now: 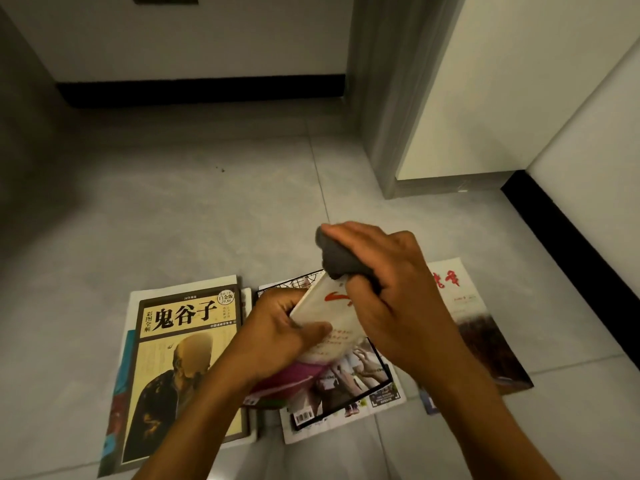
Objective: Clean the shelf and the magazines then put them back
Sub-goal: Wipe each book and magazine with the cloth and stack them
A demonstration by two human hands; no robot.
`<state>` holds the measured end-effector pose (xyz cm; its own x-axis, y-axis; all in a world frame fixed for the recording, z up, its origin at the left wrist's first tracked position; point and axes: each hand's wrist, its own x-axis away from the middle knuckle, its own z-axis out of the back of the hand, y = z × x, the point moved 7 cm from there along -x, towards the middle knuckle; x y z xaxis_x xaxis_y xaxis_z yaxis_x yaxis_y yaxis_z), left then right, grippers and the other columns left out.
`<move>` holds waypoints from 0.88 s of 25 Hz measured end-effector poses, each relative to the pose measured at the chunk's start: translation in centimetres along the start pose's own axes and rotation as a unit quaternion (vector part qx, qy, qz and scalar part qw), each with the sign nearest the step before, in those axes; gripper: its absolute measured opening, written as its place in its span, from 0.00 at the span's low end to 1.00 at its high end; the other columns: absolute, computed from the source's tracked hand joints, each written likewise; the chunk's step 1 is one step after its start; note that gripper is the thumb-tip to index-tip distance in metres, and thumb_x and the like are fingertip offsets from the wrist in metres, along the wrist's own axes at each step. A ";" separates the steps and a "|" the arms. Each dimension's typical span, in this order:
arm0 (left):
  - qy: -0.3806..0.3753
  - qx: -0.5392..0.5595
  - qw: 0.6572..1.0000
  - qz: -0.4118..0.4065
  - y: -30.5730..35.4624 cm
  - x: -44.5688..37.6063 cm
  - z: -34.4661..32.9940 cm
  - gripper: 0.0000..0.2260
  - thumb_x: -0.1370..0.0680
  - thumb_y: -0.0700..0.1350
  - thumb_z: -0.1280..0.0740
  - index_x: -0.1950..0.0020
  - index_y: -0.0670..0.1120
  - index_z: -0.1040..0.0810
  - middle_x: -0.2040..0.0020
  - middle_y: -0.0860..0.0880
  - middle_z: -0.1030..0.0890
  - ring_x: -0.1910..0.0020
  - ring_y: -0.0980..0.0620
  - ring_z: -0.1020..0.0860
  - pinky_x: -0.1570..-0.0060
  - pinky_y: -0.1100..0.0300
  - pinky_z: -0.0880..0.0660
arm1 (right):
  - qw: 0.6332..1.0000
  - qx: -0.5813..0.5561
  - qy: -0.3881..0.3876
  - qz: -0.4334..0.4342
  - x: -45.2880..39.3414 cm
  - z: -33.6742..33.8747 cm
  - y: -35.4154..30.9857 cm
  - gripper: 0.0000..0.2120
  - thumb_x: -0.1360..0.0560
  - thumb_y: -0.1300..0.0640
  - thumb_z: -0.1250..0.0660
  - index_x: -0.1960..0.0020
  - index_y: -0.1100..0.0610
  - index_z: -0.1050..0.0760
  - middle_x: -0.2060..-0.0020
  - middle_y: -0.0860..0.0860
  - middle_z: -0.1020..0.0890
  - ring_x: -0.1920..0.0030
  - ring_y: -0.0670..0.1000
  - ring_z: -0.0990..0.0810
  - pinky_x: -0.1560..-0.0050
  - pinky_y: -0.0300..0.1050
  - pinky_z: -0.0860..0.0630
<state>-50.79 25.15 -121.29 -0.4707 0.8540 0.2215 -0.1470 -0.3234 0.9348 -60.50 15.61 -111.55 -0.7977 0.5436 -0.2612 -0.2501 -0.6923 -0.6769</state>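
Head view, looking down at a grey tiled floor [207,209]. The left hand [277,336] gripped a white magazine [337,308] with a red brush mark on its cover, thumb across the front and the fingers [273,299] curled behind its left edge, so that the magazine was lifted off the floor and tilted. The right hand [391,292] clutched a dark grey cloth [337,259], its fingers [360,237] clenched round the wad, which was pressed against the upper edge of the held magazine.

Beneath the hands, three groups of magazines lay flat on the floor. At left, a yellow-covered book [183,344] with large black characters and a seated figure rested on top of other issues whose edges showed around it. In the middle, a magazine with a group photograph [349,386] and a barcode lay partly hidden by the left forearm. At right, a magazine with red characters [481,327] over a dark landscape lay partly under the right wrist.

A grey door frame [388,109], a black skirting board [201,90] and white walls [173,36] bounded the floor.
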 end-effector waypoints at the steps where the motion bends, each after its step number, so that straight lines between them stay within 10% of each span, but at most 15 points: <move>1: 0.005 -0.007 1.000 -0.017 0.8 0.0 -0.3 0.09 0.27 0.43 0.28 0.51 0.56 0.19 0.54 0.57 0.16 0.54 0.58 0.17 0.54 0.59 0.19 | 1.000 0.012 -0.013 0.003 0.1 -0.3 -0.3 0.27 0.27 0.48 0.51 0.30 0.45 0.31 0.37 0.41 0.26 0.45 0.41 0.34 0.45 0.39 0.28; 9: 0.055 -0.009 0.992 -0.114 4.1 1.1 0.3 0.19 0.30 0.59 0.36 0.63 0.44 0.19 0.66 0.48 0.18 0.67 0.50 0.19 0.63 0.44 0.21 | 0.981 0.146 0.090 0.087 1.3 -0.4 -2.3 0.22 0.26 0.53 0.46 0.34 0.52 0.26 0.39 0.48 0.21 0.34 0.51 0.30 0.31 0.59 0.40; 22: 0.093 -0.022 0.988 -0.118 4.8 2.0 3.1 0.11 0.29 0.59 0.30 0.57 0.53 0.16 0.60 0.53 0.15 0.62 0.54 0.16 0.62 0.51 0.18 | 0.987 0.072 0.092 0.113 1.1 -0.5 -2.9 0.22 0.25 0.56 0.45 0.33 0.58 0.27 0.38 0.53 0.22 0.32 0.51 0.30 0.25 0.55 0.45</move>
<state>-49.75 26.61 -115.51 -0.5705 0.8191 -0.0597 -0.3079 -0.1459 0.9402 -60.37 18.50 -110.21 -0.7320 0.4358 -0.5236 -0.1637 -0.8586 -0.4858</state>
